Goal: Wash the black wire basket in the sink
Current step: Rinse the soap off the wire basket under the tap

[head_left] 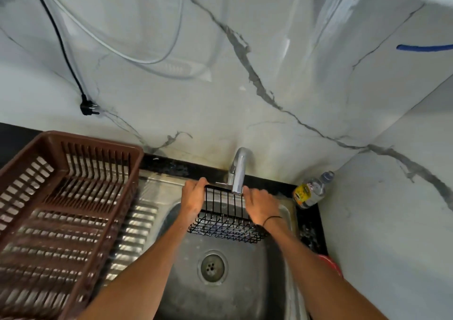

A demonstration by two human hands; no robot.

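Observation:
The black wire basket point(226, 218) hangs over the back of the steel sink point(247, 283), its tall back panel just under the spout of the chrome tap point(239, 170). My left hand point(193, 198) grips the basket's upper left edge. My right hand point(261, 207) grips the upper right edge, with a black band on that wrist. The basket's lower shelf part tilts towards me above the basin. I cannot tell whether water is running from the tap.
A brown plastic dish rack point(61, 209) stands on the ribbed steel drainboard point(137, 229) left of the sink. A clear bottle with a yellow label point(312, 189) stands in the right corner. A black plug point(88, 107) hangs on the marble wall. The drain point(212, 267) is open.

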